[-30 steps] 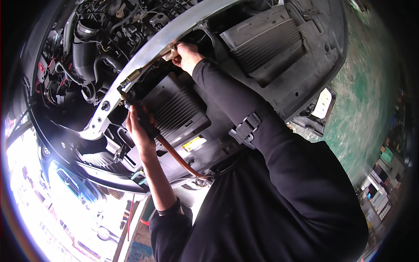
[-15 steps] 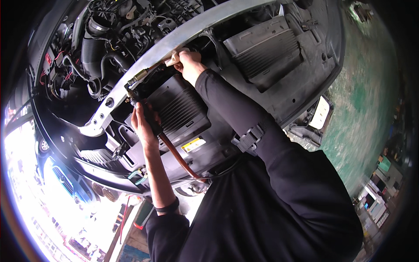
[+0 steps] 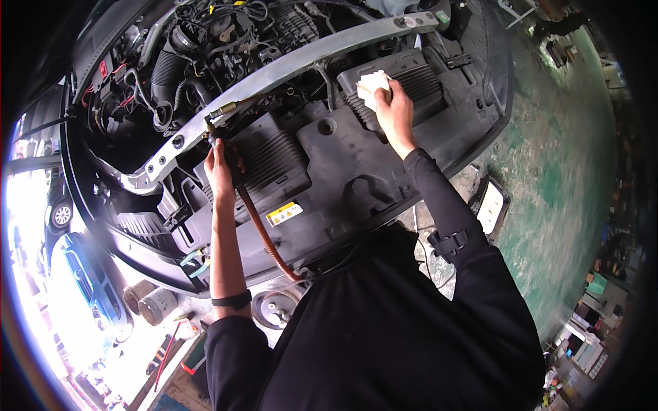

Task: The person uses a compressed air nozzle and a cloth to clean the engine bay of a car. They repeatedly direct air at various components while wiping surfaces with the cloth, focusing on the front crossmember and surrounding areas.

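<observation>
At 10 o'clock, left hand [image 3: 221,168] wrapped round a tool [image 3: 211,129], its head at the silver metal bar [image 3: 274,65], contact unclear. Bar arcs from 10 to 1. Brown hose [image 3: 261,233] runs from tool toward 5. At 1 o'clock, right hand [image 3: 395,115] pinching crumpled white cloth [image 3: 373,88] over black ribbed cover [image 3: 420,88]. Hands well apart. Label [image 3: 284,214] near 9.

A crumpled white cloth [image 3: 373,87] is showing upper centre; a brass-headed tool [image 3: 223,110] is slanting upper left, its brown hose [image 3: 262,229] trailing downward.
</observation>
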